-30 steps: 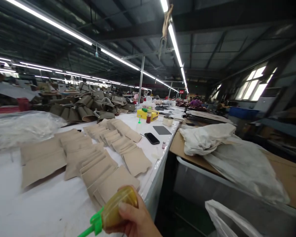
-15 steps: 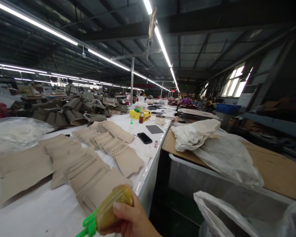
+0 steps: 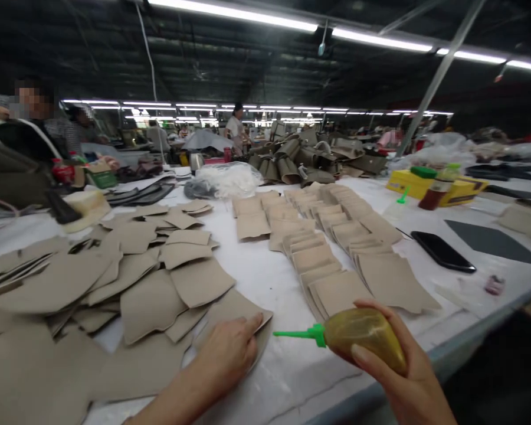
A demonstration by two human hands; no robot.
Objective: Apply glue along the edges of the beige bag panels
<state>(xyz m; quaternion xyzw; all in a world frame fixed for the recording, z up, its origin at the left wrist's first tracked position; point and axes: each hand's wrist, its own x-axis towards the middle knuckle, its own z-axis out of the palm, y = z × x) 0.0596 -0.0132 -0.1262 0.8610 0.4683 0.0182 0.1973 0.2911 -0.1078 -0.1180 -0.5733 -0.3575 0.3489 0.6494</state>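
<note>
My right hand [image 3: 413, 375] is wrapped round an amber squeeze bottle [image 3: 363, 337] held on its side. Its green nozzle points left, and the tip is just short of a taupe leather-like piece [image 3: 230, 305]. On that piece lies my left hand [image 3: 225, 354], fingers curled at its right edge; the fingers' undersides are hidden. Further left, loose taupe pieces [image 3: 148, 304] overlap in a broad heap. Overlapping rows of tan pieces [image 3: 314, 260] spread over the white table [image 3: 265, 277] beyond the bottle.
On the right lie a black phone [image 3: 442, 251], a dark grey sheet [image 3: 491, 239] and a small pink item [image 3: 494, 285]. A yellow box [image 3: 462, 192] stands behind, with a dark red bottle [image 3: 433, 192] by it. A clear plastic bag [image 3: 225, 180] lies farther back. People work beyond.
The view has swung left and down toward the table. My left hand has come into view on a taupe piece. The squeeze bottle, still in my right hand, now appears farther right.
</note>
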